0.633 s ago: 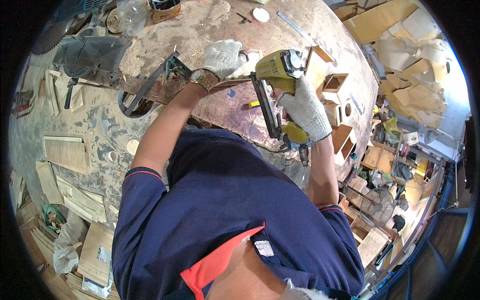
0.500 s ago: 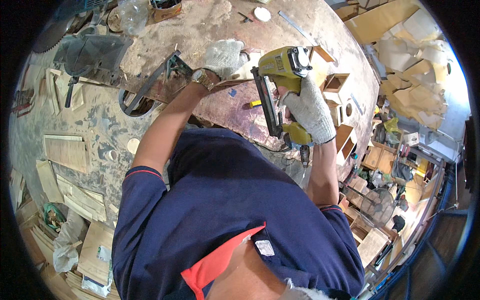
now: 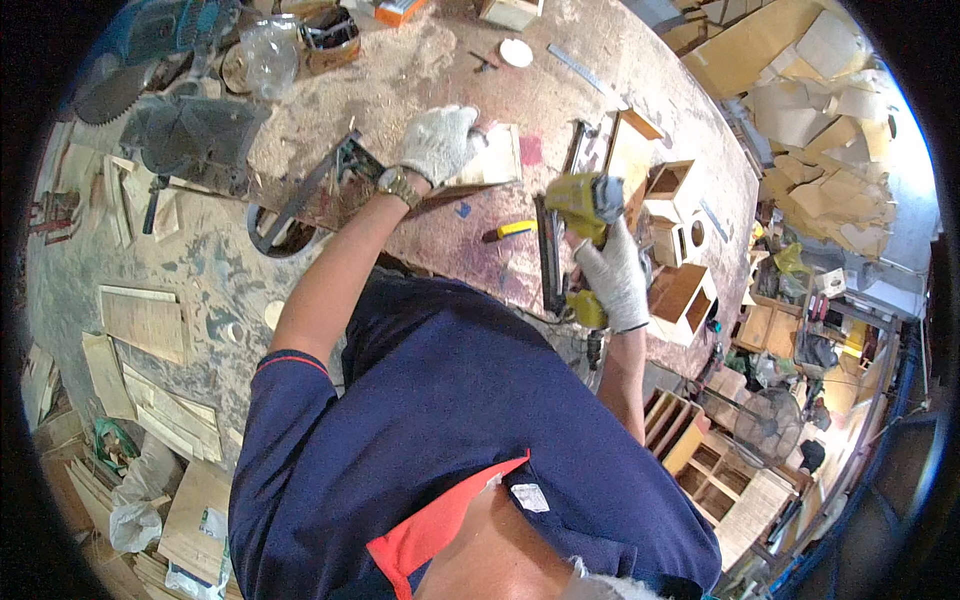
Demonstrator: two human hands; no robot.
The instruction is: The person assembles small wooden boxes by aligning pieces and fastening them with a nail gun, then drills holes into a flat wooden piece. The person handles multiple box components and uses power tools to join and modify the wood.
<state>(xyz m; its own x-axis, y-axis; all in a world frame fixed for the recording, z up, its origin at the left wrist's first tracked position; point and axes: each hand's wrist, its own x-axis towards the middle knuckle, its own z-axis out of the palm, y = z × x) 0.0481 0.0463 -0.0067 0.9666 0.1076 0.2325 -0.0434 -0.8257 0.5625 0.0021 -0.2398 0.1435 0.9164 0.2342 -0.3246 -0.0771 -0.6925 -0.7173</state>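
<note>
The right grip (image 3: 615,285) has drawn the yellow nail gun (image 3: 585,205) back toward the body, uncovering more of the pale wooden piece (image 3: 497,160) and a red patch (image 3: 531,150) on the counter (image 3: 420,65). An orange box (image 3: 398,10) and a wooden box (image 3: 512,13) have entered view at the top.

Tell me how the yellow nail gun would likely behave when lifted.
The yellow nail gun is probably heavy for its size, given its thick body and long dark magazine. It looks rigid, so it should keep its shape. With its bulky head beyond the gloved right hand, it may tip head-first if the grip loosens.
</note>
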